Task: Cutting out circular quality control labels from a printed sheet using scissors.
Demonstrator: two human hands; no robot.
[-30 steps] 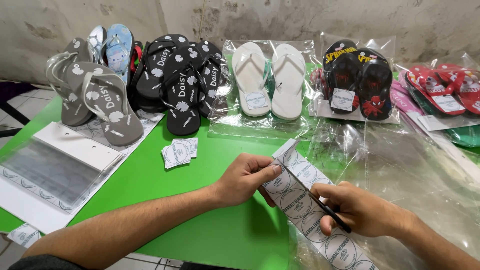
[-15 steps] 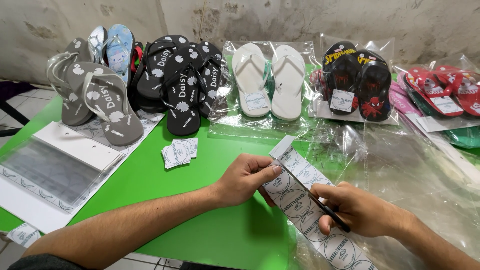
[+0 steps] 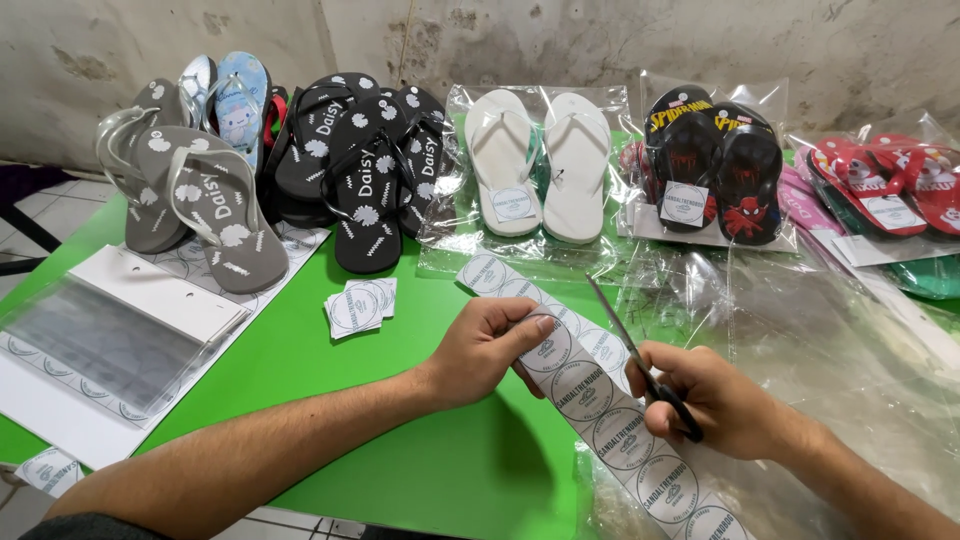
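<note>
**Label strip under the scissors**

The left hand pinches a long strip of round labels flat on the green table. The right hand is closed around scissors, blades raised above the strip. Bare table lies left of the left hand; clear plastic bags crowd the right. The strip's lower end runs out of view.

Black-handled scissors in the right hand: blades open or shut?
Cannot tell for sure. The black-handled scissors show one thin metal line above the long white strip of round stickers; no gap shows, and the right hand hides the pivot.
</note>
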